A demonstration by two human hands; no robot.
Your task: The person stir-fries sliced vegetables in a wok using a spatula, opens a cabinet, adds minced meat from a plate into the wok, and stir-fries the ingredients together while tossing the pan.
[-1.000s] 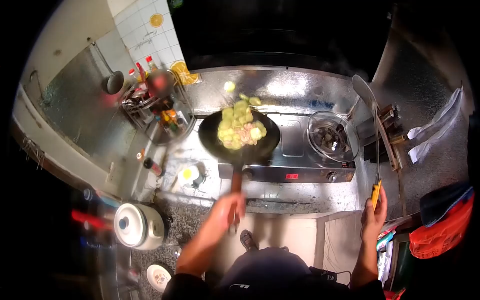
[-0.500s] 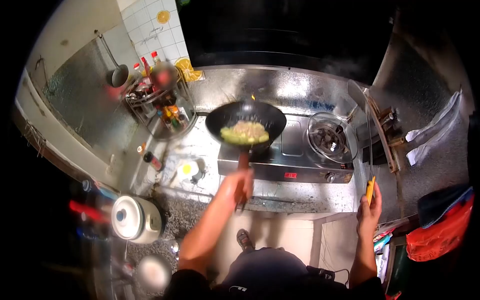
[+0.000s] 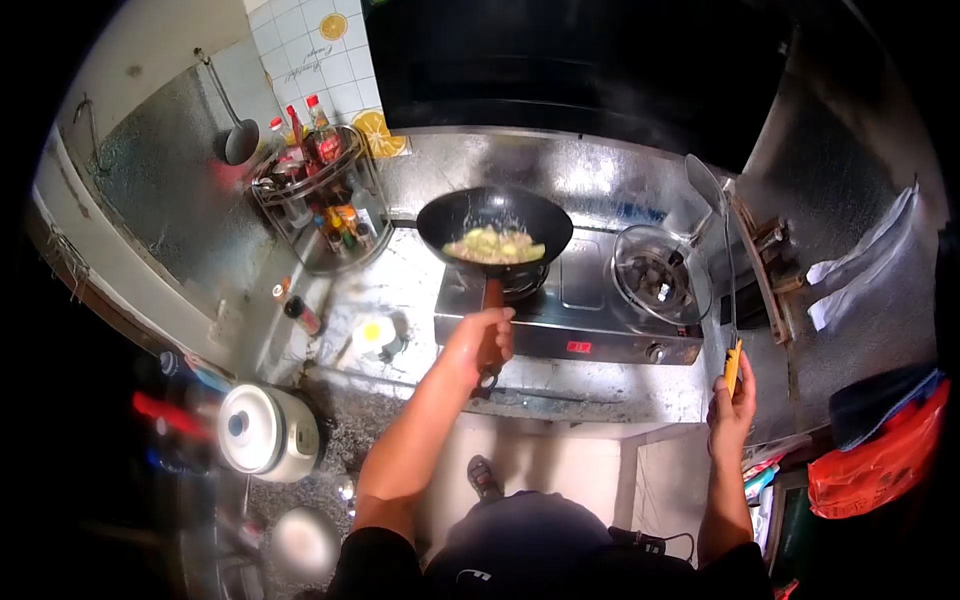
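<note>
My left hand is wrapped round the wooden handle of a black wok. The wok is over the left burner of a gas stove, its inside facing me. Pale green and pinkish pieces of food lie in its lower part. Out to the right, my right hand is closed on the yellow handle of a metal spatula. The spatula's long shaft points away from me, and its blade is up near the stove's right back side, apart from the wok.
A glass lid rests over the right burner. A corner rack holds several bottles at the back left. A white rice cooker stands on the left counter, near a small white item with a yellow centre. A red bag hangs at right.
The food, heaped and blurred near the wok's front side before, now lies lower and more spread out. The wok has shifted slightly. My right hand still holds the spatula out to the right.
</note>
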